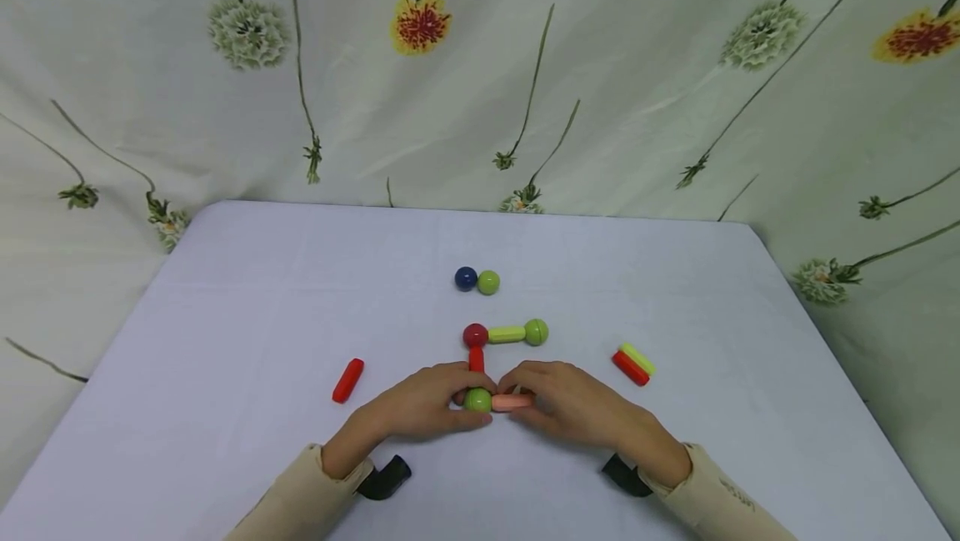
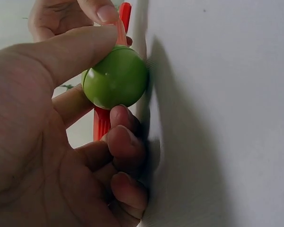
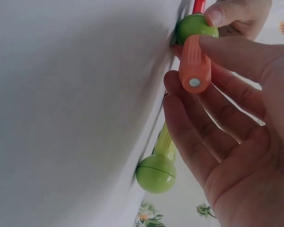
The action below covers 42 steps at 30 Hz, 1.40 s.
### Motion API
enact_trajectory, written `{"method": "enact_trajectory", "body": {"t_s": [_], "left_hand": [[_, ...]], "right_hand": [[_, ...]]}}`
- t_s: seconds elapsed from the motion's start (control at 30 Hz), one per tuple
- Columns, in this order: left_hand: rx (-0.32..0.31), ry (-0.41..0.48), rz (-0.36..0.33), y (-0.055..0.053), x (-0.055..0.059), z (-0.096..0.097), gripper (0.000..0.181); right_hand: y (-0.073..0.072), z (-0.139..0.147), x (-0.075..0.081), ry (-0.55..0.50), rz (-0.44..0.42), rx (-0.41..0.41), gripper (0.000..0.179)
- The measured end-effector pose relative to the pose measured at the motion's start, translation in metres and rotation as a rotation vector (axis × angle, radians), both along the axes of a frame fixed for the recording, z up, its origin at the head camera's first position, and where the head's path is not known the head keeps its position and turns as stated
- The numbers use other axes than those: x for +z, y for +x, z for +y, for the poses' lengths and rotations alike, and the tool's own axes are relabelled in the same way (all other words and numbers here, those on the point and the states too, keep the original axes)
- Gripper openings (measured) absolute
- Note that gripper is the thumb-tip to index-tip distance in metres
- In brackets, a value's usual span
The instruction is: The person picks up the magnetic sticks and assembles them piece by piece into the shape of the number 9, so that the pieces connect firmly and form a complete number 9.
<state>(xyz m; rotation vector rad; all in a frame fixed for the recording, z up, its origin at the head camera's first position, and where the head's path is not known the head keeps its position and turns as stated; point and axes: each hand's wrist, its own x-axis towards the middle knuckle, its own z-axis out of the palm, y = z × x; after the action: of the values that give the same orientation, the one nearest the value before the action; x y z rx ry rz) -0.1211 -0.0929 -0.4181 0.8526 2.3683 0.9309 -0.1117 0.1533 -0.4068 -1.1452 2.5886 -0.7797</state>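
Observation:
My left hand (image 1: 429, 399) grips a green ball (image 2: 116, 78) between thumb and fingers, close over the table. From the right, my right hand (image 1: 573, 408) pinches an orange magnetic rod (image 3: 195, 68); its near end shows a round metal tip, and its other end meets the green ball. A red rod (image 1: 476, 358) runs from that ball away from me to a red ball (image 1: 476, 335), partly covered by the left fingers. From the red ball a yellow-green rod (image 1: 506, 334) extends right to a second green ball (image 1: 536, 332).
Farther back on the white table (image 1: 262, 291), a dark blue ball (image 1: 466, 278) sits beside another green ball (image 1: 488, 283). One loose red rod (image 1: 348, 381) lies to the left. At right, a red rod (image 1: 630, 368) and a yellow-green rod (image 1: 639, 358) lie side by side.

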Motion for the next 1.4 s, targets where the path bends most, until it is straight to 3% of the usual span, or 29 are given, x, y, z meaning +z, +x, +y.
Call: {"method": "enact_trajectory", "body": {"t_s": [0.2, 0.37, 0.63, 0.93, 1.1, 1.4], "left_hand": [[-0.012, 0.011, -0.010, -0.001, -0.002, 0.000, 0.029], [-0.012, 0.004, -0.026, -0.002, -0.002, -0.001, 0.029], [-0.012, 0.020, -0.065, -0.003, 0.000, -0.003, 0.029], [-0.006, 0.010, -0.066, -0.002, -0.001, -0.004, 0.031], [-0.007, 0.010, -0.066, -0.003, -0.002, -0.004, 0.031], [-0.006, 0.005, -0.065, -0.003, -0.002, -0.004, 0.031]], "right_hand": [[-0.007, 0.005, 0.012, 0.029, -0.014, -0.037, 0.027], [-0.024, 0.008, 0.026, 0.049, 0.022, -0.051, 0.028], [-0.075, 0.004, 0.035, 0.007, 0.057, -0.072, 0.025], [-0.125, -0.014, 0.036, 0.077, 0.066, -0.089, 0.030], [-0.138, -0.022, 0.035, 0.134, 0.075, -0.091, 0.029], [-0.145, -0.030, 0.028, 0.161, 0.035, -0.104, 0.029]]}}
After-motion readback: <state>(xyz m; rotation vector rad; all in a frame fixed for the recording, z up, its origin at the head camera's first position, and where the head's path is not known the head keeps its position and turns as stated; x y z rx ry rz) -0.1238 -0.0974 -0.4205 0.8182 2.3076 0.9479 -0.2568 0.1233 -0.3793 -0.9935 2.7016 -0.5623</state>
